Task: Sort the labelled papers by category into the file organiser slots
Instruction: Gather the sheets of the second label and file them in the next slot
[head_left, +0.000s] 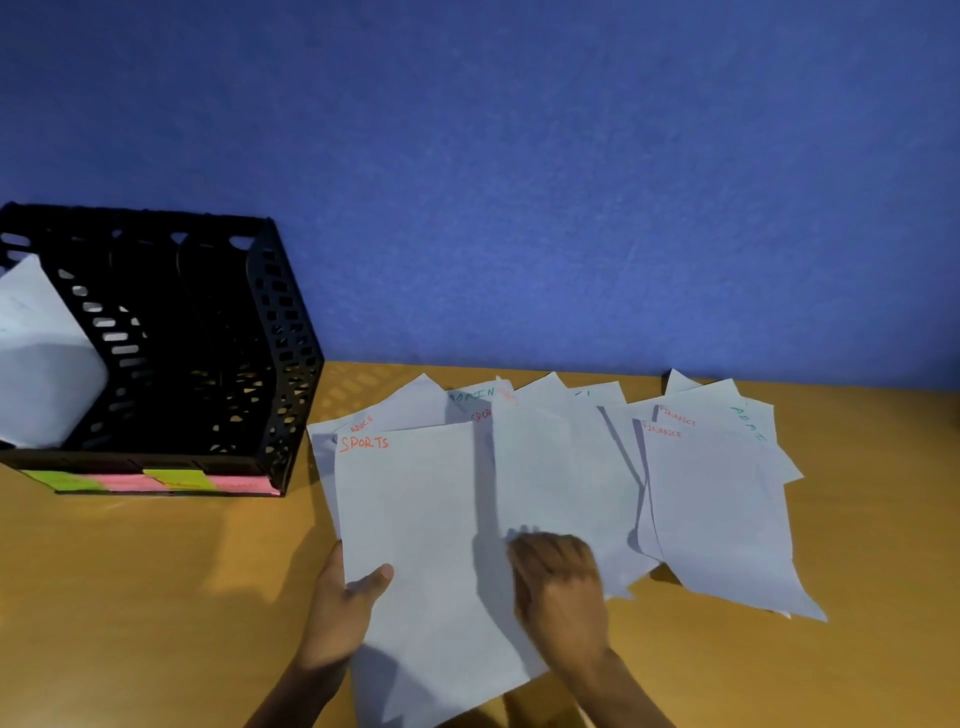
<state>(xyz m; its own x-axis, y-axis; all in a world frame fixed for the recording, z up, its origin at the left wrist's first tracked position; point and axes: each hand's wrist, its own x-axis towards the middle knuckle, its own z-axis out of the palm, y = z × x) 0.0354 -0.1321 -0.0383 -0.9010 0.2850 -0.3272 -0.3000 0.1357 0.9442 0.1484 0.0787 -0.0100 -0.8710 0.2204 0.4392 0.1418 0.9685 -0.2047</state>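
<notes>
A blue wall backs a tan wooden desk (156, 571). On it, at the left, stands a black organiser (171, 332) with coloured sticky labels along its front edge; one white sheet already leans in its leftmost visible slot. To the right, loose papers (717, 499) lie fanned across the desk, marked FINANCE, ADMIN and SPORTS in coloured pen.

The left hand (343, 608) pinches the lower left edge of the SPORTS sheet (415, 545), thumb on top and fingers beneath. The sheet's long axis runs away from the person, heading at the far end, and it overlaps the sheets behind it. The right hand (561, 587) is blurred, resting on the papers just beside that sheet's right edge; whether it grips anything cannot be told.

The organiser lies up and to the left of the held sheet, so the left hand is the nearer one for the carry. The sheet will likely need swinging leftwards and tipping upright to enter a slot. Which slot is for SPORTS cannot be read; the labels are too small. The paper is thin, plain and flexible, and would likely sag from a one-edge hold.
</notes>
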